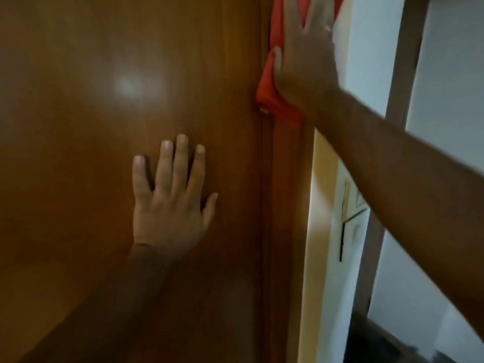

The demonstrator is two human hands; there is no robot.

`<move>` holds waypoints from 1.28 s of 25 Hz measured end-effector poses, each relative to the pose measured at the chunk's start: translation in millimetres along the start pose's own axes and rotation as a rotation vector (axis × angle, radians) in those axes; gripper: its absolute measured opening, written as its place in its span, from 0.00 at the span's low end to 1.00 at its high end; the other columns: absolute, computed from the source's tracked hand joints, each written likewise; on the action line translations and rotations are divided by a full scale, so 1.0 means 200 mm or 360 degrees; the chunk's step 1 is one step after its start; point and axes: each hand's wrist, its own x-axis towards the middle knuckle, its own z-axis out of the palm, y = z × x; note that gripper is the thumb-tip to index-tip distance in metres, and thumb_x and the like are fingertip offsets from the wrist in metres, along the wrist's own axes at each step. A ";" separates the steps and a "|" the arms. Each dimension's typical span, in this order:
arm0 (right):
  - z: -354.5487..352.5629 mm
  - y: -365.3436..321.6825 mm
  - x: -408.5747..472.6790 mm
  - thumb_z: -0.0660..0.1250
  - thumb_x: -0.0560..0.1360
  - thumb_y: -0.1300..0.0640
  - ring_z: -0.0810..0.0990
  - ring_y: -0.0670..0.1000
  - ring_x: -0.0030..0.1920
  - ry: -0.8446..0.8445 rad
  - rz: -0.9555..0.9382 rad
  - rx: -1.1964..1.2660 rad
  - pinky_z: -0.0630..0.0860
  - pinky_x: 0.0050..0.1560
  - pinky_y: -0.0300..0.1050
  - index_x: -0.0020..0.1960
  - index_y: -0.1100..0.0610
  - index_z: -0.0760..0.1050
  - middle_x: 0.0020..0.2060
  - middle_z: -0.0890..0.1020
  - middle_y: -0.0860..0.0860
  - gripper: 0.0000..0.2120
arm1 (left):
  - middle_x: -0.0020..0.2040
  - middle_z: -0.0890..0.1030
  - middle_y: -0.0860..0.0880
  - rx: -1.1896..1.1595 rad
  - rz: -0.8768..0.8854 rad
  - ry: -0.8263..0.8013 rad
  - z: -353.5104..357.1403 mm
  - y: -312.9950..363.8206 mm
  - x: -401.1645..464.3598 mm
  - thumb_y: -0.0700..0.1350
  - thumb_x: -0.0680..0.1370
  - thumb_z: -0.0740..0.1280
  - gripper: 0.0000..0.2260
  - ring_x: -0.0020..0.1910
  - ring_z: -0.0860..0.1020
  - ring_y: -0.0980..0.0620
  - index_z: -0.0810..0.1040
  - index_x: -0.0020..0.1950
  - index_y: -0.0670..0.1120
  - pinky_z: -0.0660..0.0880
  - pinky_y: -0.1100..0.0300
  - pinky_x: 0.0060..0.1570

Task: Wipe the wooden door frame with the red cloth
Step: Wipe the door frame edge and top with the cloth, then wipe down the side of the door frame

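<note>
A person's right hand (306, 61), fingers spread flat, presses the red cloth (272, 82) against the wooden door frame (285, 179), high on its upright. The left hand (167, 205), open and empty, braces on the door (104, 100) beside the frame. Wiping appears under way; the next stroke likely calls for steady pressure along the frame.

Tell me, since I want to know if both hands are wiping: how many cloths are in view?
1. The red cloth is pressed flat against the frame under the right hand, upper right. The left hand lies bare on the door. Its top runs out of view.
</note>
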 end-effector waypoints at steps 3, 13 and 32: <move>0.13 0.00 -0.70 0.61 0.79 0.59 0.52 0.67 0.77 -0.0013 0.0015 0.0164 0.68 0.67 0.61 0.80 0.54 0.51 0.78 0.50 0.66 0.33 | 0.82 0.47 0.38 0.0039 0.0062 0.0036 0.06 0.01 0.00 0.62 0.80 0.50 0.34 0.79 0.41 0.40 0.45 0.81 0.46 0.29 0.39 0.72; 0.03 -0.06 -2.17 0.73 0.64 0.39 0.69 0.73 0.66 -0.1393 0.0122 -0.0045 0.70 0.56 0.69 0.79 0.57 0.55 0.72 0.59 0.69 0.51 | 0.82 0.48 0.38 -0.0034 -0.0024 -0.0033 0.09 -0.02 0.00 0.62 0.80 0.49 0.34 0.80 0.46 0.36 0.44 0.81 0.48 0.39 0.32 0.72; -0.66 0.27 -1.88 0.74 0.67 0.37 0.79 0.43 0.42 -0.1676 0.1473 0.0631 0.73 0.37 0.36 0.46 0.43 0.74 0.42 0.79 0.40 0.15 | 0.54 0.82 0.42 -0.2387 -0.0420 -0.1908 0.30 0.93 -0.96 0.54 0.66 0.74 0.25 0.53 0.82 0.45 0.77 0.60 0.45 0.79 0.46 0.49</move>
